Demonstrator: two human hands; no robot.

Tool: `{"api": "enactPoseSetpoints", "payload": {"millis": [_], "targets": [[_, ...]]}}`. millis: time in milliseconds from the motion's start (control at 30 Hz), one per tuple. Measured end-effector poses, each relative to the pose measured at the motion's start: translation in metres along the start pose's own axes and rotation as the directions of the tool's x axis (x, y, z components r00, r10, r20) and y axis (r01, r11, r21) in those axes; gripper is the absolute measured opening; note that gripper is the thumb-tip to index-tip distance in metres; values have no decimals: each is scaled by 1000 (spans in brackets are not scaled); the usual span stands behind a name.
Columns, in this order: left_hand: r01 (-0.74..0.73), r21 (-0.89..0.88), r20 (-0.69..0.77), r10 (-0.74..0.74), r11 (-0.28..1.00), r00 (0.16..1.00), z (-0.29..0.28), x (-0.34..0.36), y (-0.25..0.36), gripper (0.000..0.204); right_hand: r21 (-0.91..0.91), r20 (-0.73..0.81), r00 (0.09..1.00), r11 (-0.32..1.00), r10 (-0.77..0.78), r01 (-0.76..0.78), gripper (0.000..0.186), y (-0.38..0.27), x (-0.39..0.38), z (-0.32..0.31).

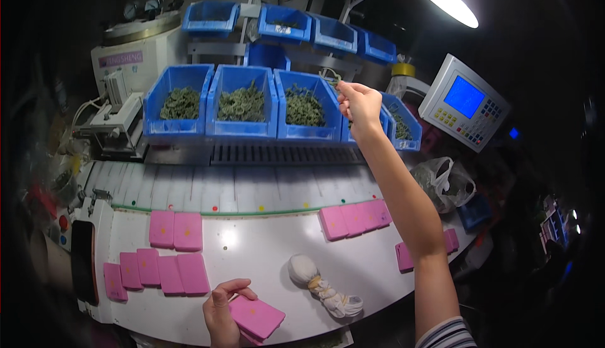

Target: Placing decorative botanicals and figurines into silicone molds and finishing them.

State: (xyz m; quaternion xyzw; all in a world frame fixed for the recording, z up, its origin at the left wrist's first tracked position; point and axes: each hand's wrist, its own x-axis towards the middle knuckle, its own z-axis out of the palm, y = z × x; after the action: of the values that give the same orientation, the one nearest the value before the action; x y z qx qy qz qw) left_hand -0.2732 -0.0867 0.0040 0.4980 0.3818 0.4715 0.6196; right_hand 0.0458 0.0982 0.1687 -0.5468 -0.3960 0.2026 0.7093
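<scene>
Low at the front of the white table, my left hand [222, 313] is closed on the edge of a pink rectangular block [258, 316]; another pink layer shows beneath it. My right hand [360, 108] is stretched far forward, above the fourth blue bin of the lower row. Its thumb and fingertips pinch a small pale-green looped piece [330, 77]. The lower blue bins [242, 128] hold heaps of similar grey-green pieces [241, 103]. My right forearm covers part of the table's right side.
More pink blocks [175, 230] lie in groups on the table. A white tied cloth pouch [320, 285] rests between my arms. A dark phone-like slab [84, 261] stands at the left edge. A control panel [465, 103], lamp [447, 2] and plastic bag [444, 184] are to the right.
</scene>
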Motion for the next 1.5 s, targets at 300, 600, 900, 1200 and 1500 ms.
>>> {"api": "enactPoseSetpoints", "payload": {"millis": [300, 600, 900, 1200, 1500], "targets": [[125, -195, -61, -140, 973, 988, 15, 10, -6, 62, -348, -134, 973, 928, -186, 130, 14, 16, 46, -62], [609, -545, 249, -582, 577, 774, 50, 21, 30, 72, -85, 874, 470, 916, -120, 392, 40, 8, -253, -40], [505, -393, 237, -446, 768, 863, 34, 17, 21, 69, -688, 718, 663, 367, 213, 626, 70, 27, -293, -93], [395, -184, 25, -397, 900, 917, 33, 12, 9, 70, -455, 850, 486, 179, -204, 872, 46, 18, -314, -54], [414, -355, -71, -466, 838, 882, 34, 13, 8, 63, -497, 799, 529, 181, -285, 849, 49, 27, -319, -49]]}}
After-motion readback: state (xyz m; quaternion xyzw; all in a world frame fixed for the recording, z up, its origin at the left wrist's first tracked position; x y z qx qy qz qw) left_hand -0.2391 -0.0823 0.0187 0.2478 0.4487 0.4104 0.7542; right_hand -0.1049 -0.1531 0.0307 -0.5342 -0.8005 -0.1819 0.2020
